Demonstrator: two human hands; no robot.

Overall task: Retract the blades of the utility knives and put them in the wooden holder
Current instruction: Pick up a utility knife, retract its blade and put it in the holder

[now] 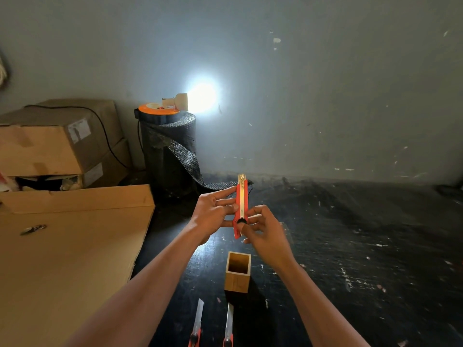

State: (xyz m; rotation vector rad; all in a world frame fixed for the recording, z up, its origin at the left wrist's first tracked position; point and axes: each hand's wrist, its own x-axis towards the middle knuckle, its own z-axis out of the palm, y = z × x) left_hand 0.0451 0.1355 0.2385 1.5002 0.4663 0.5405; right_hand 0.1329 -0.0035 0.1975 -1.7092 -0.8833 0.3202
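Both my hands hold a red utility knife (241,199) upright above the dark table. My left hand (213,214) grips its left side, and my right hand (263,229) pinches the lower part with the thumb at the black slider knob. Only a short blade tip shows at the knife's top. Below my hands stands the square wooden holder (237,271), with nothing showing in its opening. Two more red utility knives (197,321) (228,324) lie side by side at the near edge of the view, their long blades extended toward the holder.
A large flat cardboard sheet (62,259) covers the left side. Stacked cardboard boxes (57,139) stand behind it. A black bubble-wrap roll (170,151) with an orange reel and a bright lamp (180,101) stands at the wall. The scratched black tabletop (363,246) extends right.
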